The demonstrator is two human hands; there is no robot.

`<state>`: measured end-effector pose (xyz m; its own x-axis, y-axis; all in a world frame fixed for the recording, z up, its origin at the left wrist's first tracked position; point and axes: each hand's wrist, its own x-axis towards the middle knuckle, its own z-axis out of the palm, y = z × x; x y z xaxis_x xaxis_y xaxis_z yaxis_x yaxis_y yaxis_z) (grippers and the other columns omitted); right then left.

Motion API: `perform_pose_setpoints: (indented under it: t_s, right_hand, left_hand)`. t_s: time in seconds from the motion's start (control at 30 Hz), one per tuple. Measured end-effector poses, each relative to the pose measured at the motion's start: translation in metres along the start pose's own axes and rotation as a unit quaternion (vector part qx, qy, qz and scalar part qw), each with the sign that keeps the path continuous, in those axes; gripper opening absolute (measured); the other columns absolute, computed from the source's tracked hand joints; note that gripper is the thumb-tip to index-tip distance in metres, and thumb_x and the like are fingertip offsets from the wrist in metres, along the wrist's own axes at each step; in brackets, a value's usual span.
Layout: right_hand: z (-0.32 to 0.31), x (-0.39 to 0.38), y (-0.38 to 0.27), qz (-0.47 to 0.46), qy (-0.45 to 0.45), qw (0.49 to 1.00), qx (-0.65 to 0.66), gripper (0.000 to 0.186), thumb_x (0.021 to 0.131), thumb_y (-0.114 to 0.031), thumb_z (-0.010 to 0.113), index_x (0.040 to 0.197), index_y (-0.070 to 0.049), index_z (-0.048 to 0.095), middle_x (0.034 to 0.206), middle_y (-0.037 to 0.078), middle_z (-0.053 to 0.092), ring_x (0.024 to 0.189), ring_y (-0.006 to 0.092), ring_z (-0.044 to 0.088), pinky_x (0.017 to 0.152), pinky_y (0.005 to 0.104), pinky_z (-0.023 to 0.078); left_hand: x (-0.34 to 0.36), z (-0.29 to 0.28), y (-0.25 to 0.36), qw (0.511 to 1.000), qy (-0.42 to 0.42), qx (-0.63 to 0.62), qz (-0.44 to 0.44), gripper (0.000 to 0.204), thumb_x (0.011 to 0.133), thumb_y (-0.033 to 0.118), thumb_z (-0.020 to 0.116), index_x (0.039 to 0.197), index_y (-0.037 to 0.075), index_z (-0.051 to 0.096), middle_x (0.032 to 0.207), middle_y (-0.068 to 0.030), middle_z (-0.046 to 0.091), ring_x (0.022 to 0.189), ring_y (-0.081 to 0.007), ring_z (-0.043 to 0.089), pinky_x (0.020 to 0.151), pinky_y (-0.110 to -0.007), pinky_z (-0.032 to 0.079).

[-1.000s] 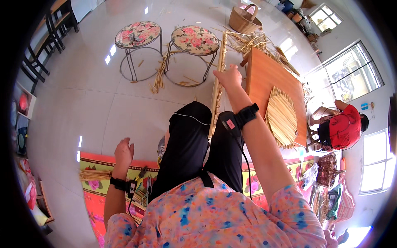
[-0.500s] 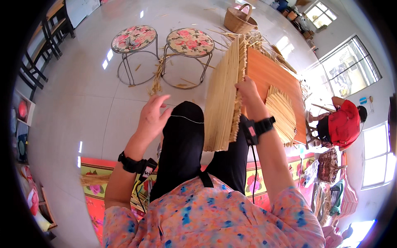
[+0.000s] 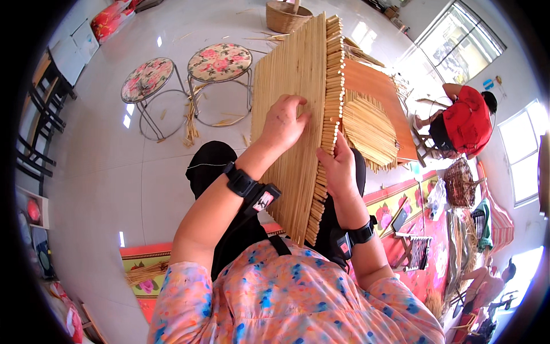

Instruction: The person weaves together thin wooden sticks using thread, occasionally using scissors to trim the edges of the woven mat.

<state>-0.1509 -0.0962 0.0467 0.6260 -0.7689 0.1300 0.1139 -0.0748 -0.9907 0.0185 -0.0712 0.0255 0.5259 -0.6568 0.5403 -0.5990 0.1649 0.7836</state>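
Observation:
A stiff mat of pale plant stalks (image 3: 289, 74) stands tilted over my lap, its row of cut stalk ends running along the right edge. My right hand (image 3: 339, 166) is closed around that edge low down, thumb on the side nearer me. My left hand (image 3: 282, 125) lies against the broad face of the mat, thumb and forefinger apart, with nothing visible between them. On the orange-brown board to the right rests a second, rounded stalk mat (image 3: 369, 129). Black straps with small devices circle both my wrists.
Two flowered round stools (image 3: 219, 62) stand at the left, with loose stalks on the floor by them. A wicker basket (image 3: 286, 17) is beyond the mat. A person in red (image 3: 472, 123) sits at the right, past the orange-brown board (image 3: 404, 146). Flowered matting (image 3: 427, 221) lies beside me.
My left hand has moved right, from beside the mat onto its face. The mat has turned to show more of that face, and my right hand now grips lower on its edge. The view has shifted.

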Motion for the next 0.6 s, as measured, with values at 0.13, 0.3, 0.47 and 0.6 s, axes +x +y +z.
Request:
perform_pose_setpoints:
  t_s: [0.13,0.3,0.47,0.6]
  right_hand:
    - [-0.014,-0.01,0.003,0.005,0.009,1.0,0.002,0.059,0.086,0.011,0.055,0.143,0.003,0.041,0.12,0.007,0.062,0.106,0.0112,0.058,0.09,0.0245,0.046]
    - [-0.013,-0.016,0.009,0.008,0.009,1.0,-0.001,0.065,0.086,0.012,0.054,0.148,0.0,0.036,0.12,0.006,0.062,0.106,0.0096,0.058,0.091,0.0239,0.046]
    - [-0.012,-0.015,0.005,-0.023,-0.022,0.999,-0.042,0.067,0.087,0.013,0.054,0.149,-0.001,0.035,0.127,0.007,0.06,0.111,0.0104,0.057,0.096,0.0249,0.044]
    - [-0.006,-0.02,0.004,-0.046,-0.024,0.998,-0.017,0.063,0.087,0.013,0.053,0.147,-0.002,0.039,0.117,0.005,0.062,0.105,0.0092,0.057,0.092,0.023,0.045]
  left_hand:
    - [0.005,0.008,0.015,0.969,-0.137,-0.107,-0.176,0.016,0.087,0.014,0.065,0.094,0.0,0.062,0.08,-0.0103,0.063,0.074,-0.0254,0.065,0.068,-0.037,0.053]
    - [0.007,-0.013,0.018,0.797,-0.22,-0.425,-0.369,0.013,0.096,0.017,0.058,0.085,0.009,0.057,0.072,0.0019,0.054,0.06,-0.0111,0.053,0.056,-0.025,0.044]
    - [0.005,-0.034,0.024,0.78,-0.241,-0.458,-0.353,0.013,0.097,0.015,0.057,0.086,0.008,0.057,0.07,0.0013,0.053,0.059,-0.0114,0.051,0.055,-0.026,0.042]
    - [0.01,-0.06,0.044,0.903,-0.297,-0.161,-0.267,0.015,0.096,0.012,0.055,0.084,0.003,0.059,0.066,0.0008,0.05,0.056,-0.0109,0.048,0.052,-0.026,0.042]
